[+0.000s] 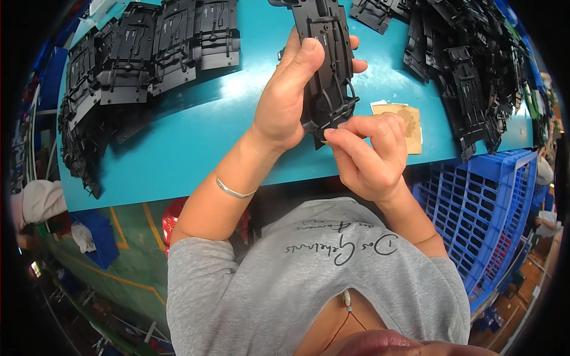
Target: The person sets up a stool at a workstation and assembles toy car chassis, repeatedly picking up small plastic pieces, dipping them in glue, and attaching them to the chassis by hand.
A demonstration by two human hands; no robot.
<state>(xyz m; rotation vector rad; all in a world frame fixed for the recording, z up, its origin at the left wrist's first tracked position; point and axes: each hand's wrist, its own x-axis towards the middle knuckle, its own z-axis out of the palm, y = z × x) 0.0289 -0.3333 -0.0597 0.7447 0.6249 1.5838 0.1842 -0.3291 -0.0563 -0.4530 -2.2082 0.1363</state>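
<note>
Tabletop (196, 136), turquoise, is spread beneath the fingers. To their left, overlapping rows of black pieces (175, 47) are laid; to their right, a heap of similar pieces (466, 89) is piled. A blue crate (509, 172) is seen lower, on their right. 1 black part (328, 65) is held by the left hand (285, 101), with the thumb laid on its front and the other fingers wrapped behind. At its near end, thumb and index fingertip of the right hand (377, 148) are brought close; whether an edge is pinched cannot be told. Right of them, a brown card (411, 127) is laid.
</note>
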